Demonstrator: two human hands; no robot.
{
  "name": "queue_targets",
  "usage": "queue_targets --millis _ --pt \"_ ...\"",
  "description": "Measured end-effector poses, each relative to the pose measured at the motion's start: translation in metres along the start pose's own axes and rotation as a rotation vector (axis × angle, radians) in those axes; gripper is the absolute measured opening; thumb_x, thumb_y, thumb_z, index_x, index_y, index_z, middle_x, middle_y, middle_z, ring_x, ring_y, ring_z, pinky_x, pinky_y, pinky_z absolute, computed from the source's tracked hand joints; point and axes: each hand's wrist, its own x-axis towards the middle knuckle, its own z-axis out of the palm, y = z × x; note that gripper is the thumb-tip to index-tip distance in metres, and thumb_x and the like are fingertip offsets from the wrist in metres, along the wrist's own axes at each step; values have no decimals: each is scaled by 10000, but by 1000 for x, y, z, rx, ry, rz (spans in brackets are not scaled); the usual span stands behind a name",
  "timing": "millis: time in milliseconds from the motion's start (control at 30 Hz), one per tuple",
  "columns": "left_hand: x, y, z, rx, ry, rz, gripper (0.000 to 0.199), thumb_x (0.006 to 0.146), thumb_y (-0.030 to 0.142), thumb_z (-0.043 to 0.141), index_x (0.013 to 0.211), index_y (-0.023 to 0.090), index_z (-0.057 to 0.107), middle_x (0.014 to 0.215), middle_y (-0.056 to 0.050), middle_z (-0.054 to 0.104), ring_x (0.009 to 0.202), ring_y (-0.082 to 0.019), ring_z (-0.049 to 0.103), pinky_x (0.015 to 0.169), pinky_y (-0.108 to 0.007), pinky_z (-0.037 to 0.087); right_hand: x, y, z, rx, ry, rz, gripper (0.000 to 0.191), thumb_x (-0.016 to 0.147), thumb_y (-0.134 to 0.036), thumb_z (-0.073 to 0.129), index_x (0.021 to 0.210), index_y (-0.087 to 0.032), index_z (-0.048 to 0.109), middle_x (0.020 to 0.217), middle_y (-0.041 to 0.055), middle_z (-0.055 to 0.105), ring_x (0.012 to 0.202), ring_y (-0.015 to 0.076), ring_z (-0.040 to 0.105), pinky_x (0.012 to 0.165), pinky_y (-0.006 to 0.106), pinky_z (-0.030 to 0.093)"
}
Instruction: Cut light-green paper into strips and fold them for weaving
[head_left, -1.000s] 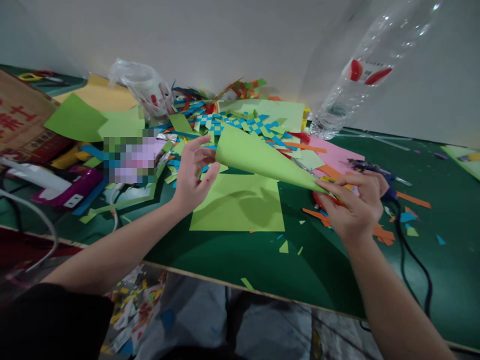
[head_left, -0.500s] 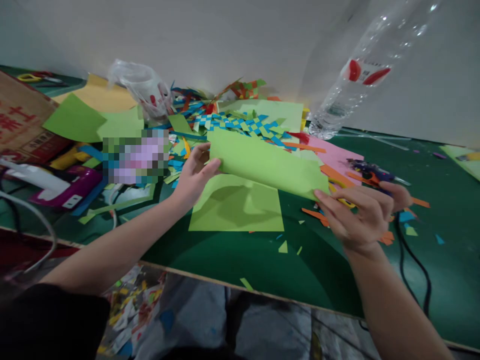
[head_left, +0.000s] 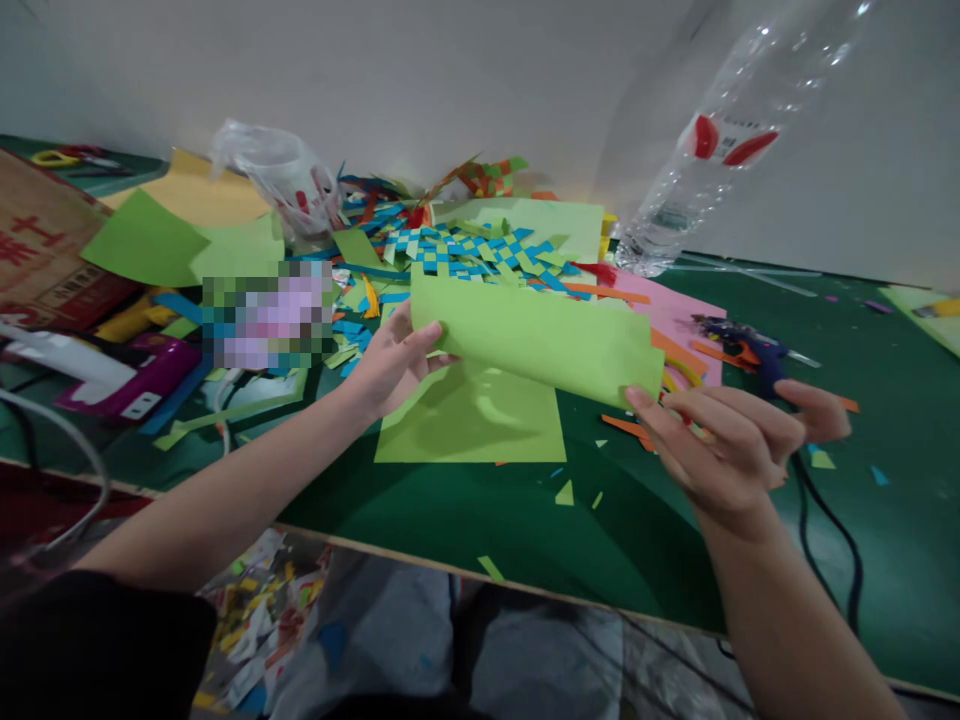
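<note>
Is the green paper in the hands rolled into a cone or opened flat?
Opened, loosely curved: the green paper spans between left hand and right hand, no cone point visible.

The rolled light-green paper sheet [head_left: 532, 335] hides my left hand's [head_left: 394, 355] fingertips and part of the flat green square sheet [head_left: 472, 420] beneath. A pixelated patch [head_left: 266, 310] blurs whatever lies there. The clear plastic bottle [head_left: 720, 140] and brown cardboard box [head_left: 37, 250] run off the frame's edges.
</note>
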Motion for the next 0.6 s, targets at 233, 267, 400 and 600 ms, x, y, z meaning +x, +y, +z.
queue_targets --millis 233,267,400,600 --pt "1 2 -1 91 67 -55 554 768 325 792 1267 270 557 1354 -98 578 1165 -280 619 822 -367 592 -2 1 1 30 20 -10 320 712 -90 827 916 -323 748 756 -46 672 655 158 599 870 455 459" --pt "1 3 -1 124 75 -72 589 756 305 801 1289 280 551 1376 -102 557 1207 -291 593 828 -362 589 -3 1 0 35 19 -11 305 725 -107 822 922 -328 750 757 -43 672 662 165 602 878 465 456" --pt "1 5 -2 234 72 -102 700 674 241 865 1310 299 576 1426 -108 493 1391 -329 408 880 -323 564 -1 2 -1 49 8 -24 320 758 -133 803 974 -361 748 761 -41 673 683 183 608 895 492 432" --pt "0 6 1 218 21 -94 708 652 153 859 1298 287 601 1286 -78 548 954 -176 622 735 -265 571 0 2 1 82 39 -7 264 742 -134 827 926 -308 748 812 -39 668 775 168 600 920 439 381"
